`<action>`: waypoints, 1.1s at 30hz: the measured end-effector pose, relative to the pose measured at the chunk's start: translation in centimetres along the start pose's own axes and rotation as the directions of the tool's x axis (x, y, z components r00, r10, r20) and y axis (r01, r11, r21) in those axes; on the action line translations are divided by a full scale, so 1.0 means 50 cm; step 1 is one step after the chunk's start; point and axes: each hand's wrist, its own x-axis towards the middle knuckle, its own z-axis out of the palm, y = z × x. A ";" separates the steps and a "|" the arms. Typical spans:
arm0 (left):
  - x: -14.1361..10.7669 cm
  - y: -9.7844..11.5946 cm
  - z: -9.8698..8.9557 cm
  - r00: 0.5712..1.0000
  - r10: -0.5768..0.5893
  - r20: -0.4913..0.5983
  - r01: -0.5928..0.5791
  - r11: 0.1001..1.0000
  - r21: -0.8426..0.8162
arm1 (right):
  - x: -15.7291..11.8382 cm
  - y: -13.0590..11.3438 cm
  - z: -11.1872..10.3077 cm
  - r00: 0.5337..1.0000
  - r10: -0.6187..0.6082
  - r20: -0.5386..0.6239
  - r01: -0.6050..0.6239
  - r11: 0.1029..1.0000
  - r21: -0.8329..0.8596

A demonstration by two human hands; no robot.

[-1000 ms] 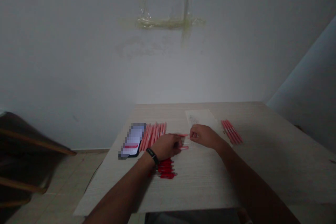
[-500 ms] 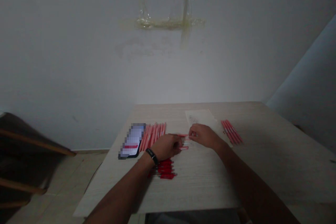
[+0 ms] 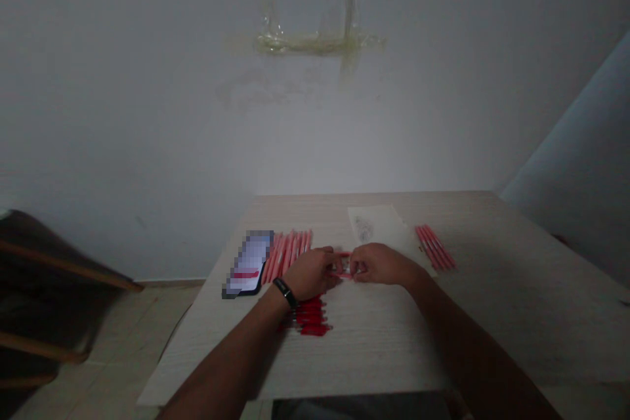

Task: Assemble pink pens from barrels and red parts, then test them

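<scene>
My left hand point(image 3: 314, 273), with a black band on its wrist, is closed over slim pink pen parts at the table's middle. Facing it, my right hand point(image 3: 378, 264) pinches the near end of a pink pen part point(image 3: 346, 275) that spans the small gap between both hands. Another pink piece point(image 3: 344, 254) lies just beyond the fingers. Under the left wrist are several red pen parts point(image 3: 315, 329) in a stack. Several pink pen barrels point(image 3: 281, 256) lie side by side left of the left hand. The fingertips partly hide what they grip.
A phone point(image 3: 249, 262) lies at the table's left. Behind the right hand is a pale sheet point(image 3: 386, 220) with a pile of tiny parts point(image 3: 364, 230). Several pink pens point(image 3: 434, 247) lie together at the right. The wall point(image 3: 374, 151) stands behind the table point(image 3: 388, 348).
My right hand has come slightly nearer and lower, from the far pink piece to the near one. The left hand has barely shifted. The tiny parts on the sheet are now more visible.
</scene>
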 end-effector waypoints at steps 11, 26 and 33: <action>0.000 -0.001 0.001 1.000 -0.012 -0.013 0.012 1.000 0.008 | -0.009 0.003 -0.021 0.999 0.006 -0.038 -0.008 0.999 -0.053; 0.009 -0.001 0.027 0.998 0.038 -0.048 -0.041 0.998 -0.051 | -0.011 0.018 -0.029 0.994 -0.002 -0.107 -0.004 0.998 -0.056; 0.013 -0.007 0.028 0.979 -0.055 -0.195 0.045 0.997 -0.059 | 0.002 -0.018 -0.013 0.986 -0.034 -0.165 0.027 0.999 -0.047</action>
